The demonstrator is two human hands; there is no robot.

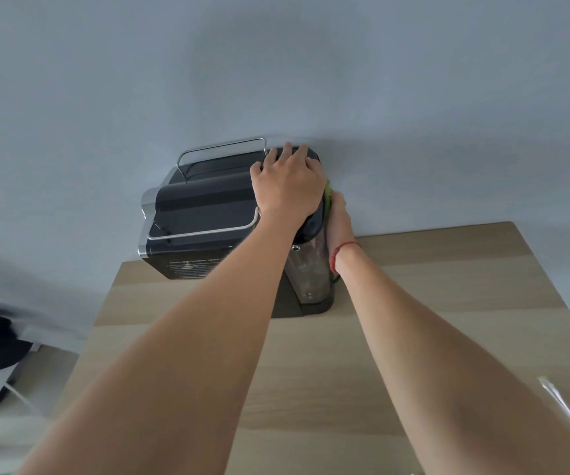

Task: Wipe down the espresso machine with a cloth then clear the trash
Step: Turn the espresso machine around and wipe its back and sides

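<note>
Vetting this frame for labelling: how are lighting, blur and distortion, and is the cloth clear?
Head view: soft, even light, faint shadow on the grey wall behind the black espresso machine; wide-angle distortion bows the edges of the pale wooden table; the lower-left corner is blurred; the green cloth shows only as a sliver between the right hand and the machine.

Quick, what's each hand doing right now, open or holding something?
Left hand: open, resting on top of the espresso machine.
Right hand: open, pressing the green cloth flat against the machine's side.
</note>
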